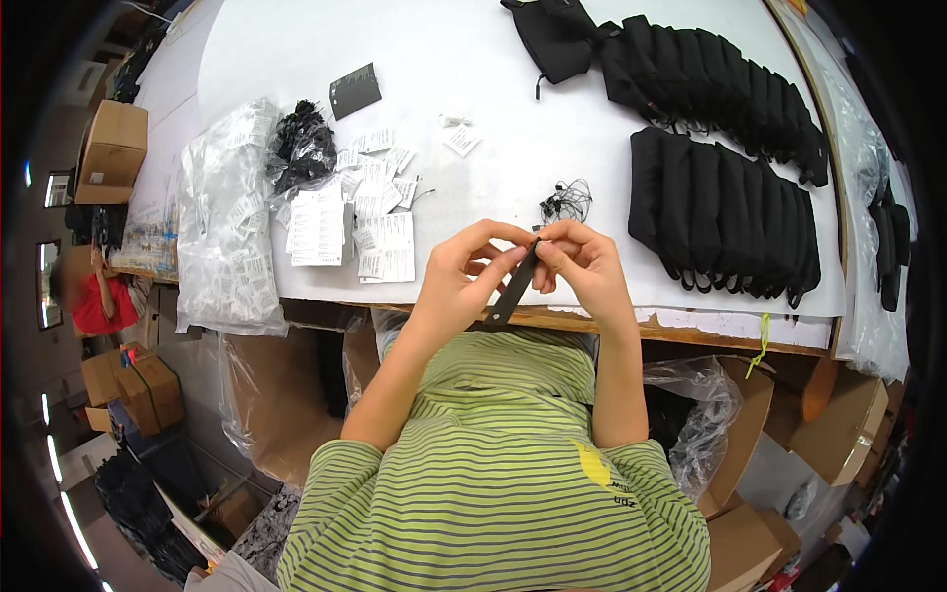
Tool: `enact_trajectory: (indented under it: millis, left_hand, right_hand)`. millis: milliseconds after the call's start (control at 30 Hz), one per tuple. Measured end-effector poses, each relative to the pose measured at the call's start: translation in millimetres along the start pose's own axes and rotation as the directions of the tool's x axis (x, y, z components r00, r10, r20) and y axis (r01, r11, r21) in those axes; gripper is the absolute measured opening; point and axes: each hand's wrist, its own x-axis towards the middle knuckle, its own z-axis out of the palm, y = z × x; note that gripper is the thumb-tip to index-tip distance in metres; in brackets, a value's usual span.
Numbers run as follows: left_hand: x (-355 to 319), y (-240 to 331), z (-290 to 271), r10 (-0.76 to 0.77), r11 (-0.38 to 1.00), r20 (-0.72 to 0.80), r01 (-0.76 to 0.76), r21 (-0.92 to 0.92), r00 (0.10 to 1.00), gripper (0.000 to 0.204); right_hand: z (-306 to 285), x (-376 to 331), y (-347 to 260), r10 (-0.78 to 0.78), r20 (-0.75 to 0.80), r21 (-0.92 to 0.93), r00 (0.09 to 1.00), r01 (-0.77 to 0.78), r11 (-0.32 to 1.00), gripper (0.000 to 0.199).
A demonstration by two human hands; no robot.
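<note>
Green-and-yellow striped shirt sleeves (493,493) fill the bottom centre of the frame, and two bare forearms rise from them to mid-frame. Left hand (464,276) and right hand (582,266) meet just above the near table edge, both pinching a narrow flat black card tag (513,291). The tag's upper end is held between the fingertips of both hands; its lower end hangs free, slanting down-left below the left palm. Fingers of both hands are pressed together on it, not spread.

At lower right, an open brown cardboard box (755,414) lined with a clear plastic bag (705,414) holds dark items. More cardboard boxes (113,148) stand at the left edge.

On the white table (493,79), left of centre, lie clear plastic bags (227,227) filled with small white tags, a bag of black cords (301,148), scattered white paper labels (380,197) and one dark rectangular card (355,91). A small tangle of black string (565,202) sits just above the hands. Upper right, folded black fabric pouches (725,212) lie in two overlapping rows.
</note>
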Motion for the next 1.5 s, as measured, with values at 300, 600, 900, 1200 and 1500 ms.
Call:
enact_trajectory:
  millis: [300, 600, 900, 1200, 1500]
  left_hand:
    - [22.4, -16.2, 11.3, 0.091, 0.989, 0.039, -0.085, -0.124, 0.995, 0.008]
    - [241.7, -78.9, 1.1, 0.098, 0.981, -0.163, -0.068, 0.184, 0.982, 0.046]
    - [370.1, -46.3, 44.0, -0.329, 0.813, -0.437, 0.487, 0.320, 0.837, 0.076]
    - [327.3, -51.2, -54.1, -0.309, 0.929, 0.022, 0.306, -0.208, 0.951, 0.028]
    - [195.6, 32.5, -59.1, -0.606, 0.525, 0.589, -0.287, 0.801, 0.535, 0.029]
  right_hand:
    - [-10.1, 5.2, 14.6, 0.071, 0.061, 0.117, 0.996, -0.078, 0.990, 0.029]
    - [-84.8, -18.2, 77.5, 0.188, 0.119, 0.413, 0.975, -0.220, 0.884, 0.023]
    - [-90.1, -13.7, 87.0, 0.172, 0.393, 0.405, 0.903, -0.338, 0.850, 0.021]
    - [-89.7, -15.1, 74.9, 0.230, 0.433, 0.434, 0.872, -0.425, 0.794, 0.020]
    - [-95.2, -12.3, 75.3, 0.192, 0.419, 0.379, 0.887, -0.364, 0.851, 0.026]
